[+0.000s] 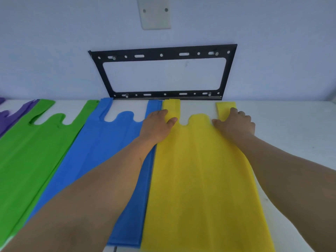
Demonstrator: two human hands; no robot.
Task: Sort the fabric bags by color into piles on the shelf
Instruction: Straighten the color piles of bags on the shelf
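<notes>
Four fabric bags lie flat side by side on the white shelf [291,124], handles toward the wall. From left: a purple bag [11,115], a green bag [31,151], a blue bag [101,151] and a yellow bag [198,179]. My left hand [156,124] presses flat on the yellow bag's left handle, over the seam with the blue bag. My right hand [236,122] presses on the base of the yellow bag's right handle. Neither hand grips fabric. My left forearm covers part of the blue bag.
A black metal wall bracket [163,73] is fixed to the wall just behind the shelf's back edge. A pale cover plate [154,13] sits higher on the wall. Bare white shelf stretches to the right of the yellow bag.
</notes>
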